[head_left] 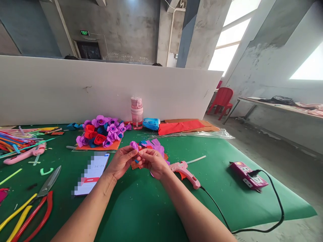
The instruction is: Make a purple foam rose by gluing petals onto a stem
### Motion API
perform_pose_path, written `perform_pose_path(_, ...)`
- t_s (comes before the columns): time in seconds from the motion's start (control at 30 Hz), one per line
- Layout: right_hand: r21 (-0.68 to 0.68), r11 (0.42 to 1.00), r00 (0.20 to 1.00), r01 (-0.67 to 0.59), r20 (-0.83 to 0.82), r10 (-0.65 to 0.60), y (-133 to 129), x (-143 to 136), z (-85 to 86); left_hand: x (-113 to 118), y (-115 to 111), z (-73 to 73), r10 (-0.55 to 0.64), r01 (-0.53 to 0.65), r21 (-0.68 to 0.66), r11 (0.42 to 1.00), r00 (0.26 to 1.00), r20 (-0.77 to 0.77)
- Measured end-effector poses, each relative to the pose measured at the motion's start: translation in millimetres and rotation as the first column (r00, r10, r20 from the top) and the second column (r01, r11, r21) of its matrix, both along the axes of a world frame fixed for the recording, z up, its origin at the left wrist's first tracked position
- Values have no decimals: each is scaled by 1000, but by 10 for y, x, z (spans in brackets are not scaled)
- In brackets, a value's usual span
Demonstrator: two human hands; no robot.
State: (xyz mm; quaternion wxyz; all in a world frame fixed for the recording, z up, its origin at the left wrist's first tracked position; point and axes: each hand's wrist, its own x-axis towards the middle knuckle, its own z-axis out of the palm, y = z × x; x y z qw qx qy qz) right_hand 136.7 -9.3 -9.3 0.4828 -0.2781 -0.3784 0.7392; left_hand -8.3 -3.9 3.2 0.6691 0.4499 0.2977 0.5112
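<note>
A small purple paper flower [134,145] is pinched between my two hands over the middle of the table. My left hand [123,160] is closed on its left side, the bloom rising above the thumb. From the right, my right hand [153,162] has its fingertips pressed together at the flower's lower edge. Just behind the hands lie purple paper petals [156,146], with some blue, red and orange pieces among them, partly hidden by my fingers. A pink hot glue gun [185,171] with a glue stick in it rests to the right of my right hand.
Finished paper flowers [101,129] sit on orange paper at the back. A phone [92,174], scissors [46,188], pliers [37,215] and a second glue gun [26,154] lie left. A pink bottle [137,112] stands behind; a power strip [248,175] with its cord is right.
</note>
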Motion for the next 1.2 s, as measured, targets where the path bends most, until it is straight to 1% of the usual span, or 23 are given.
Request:
perform_pose_path(0.23,-44,998,998,-37,-47,35,1,2,-1,33,-28,42,27,-27,-20,999,1000,7)
perform_pose_path(0.37,-58,997,998,-45,-52,42,8,3,-14,45,-26,39,63,-62,-33,998,998,28)
perform_pose_path(0.47,-58,998,998,-37,-54,33,8,3,-14,34,-11,13,39,-39,-24,999,999,34)
perform_pose_path(0.57,-45,999,996,12,-86,-16,12,-3,-10,22,10,-20,9,-8,-29,1000,999,35)
perform_pose_path(0.67,-13,994,989,113,-95,-114,22,-23,-7,28,27,-46,53,-52,-54,997,998,22)
perform_pose_path(0.73,36,983,981,181,-80,-177,29,-46,-9,42,32,-57,85,-85,-56,995,996,3)
perform_pose_path(0.9,149,936,947,320,-43,-317,44,-108,-42,83,22,-64,133,-135,-46,990,989,-58)
perform_pose_path(0.97,177,922,938,343,-23,-345,48,-123,-60,99,12,-62,157,-160,-50,986,986,-57)
perform_pose_path(1.07,207,918,939,337,-2,-344,51,-133,-79,119,0,-64,195,-197,-73,978,980,-29)
perform_pose_path(1.2,207,921,941,330,6,-338,53,-131,-82,132,-4,-73,204,-203,-94,975,979,0)
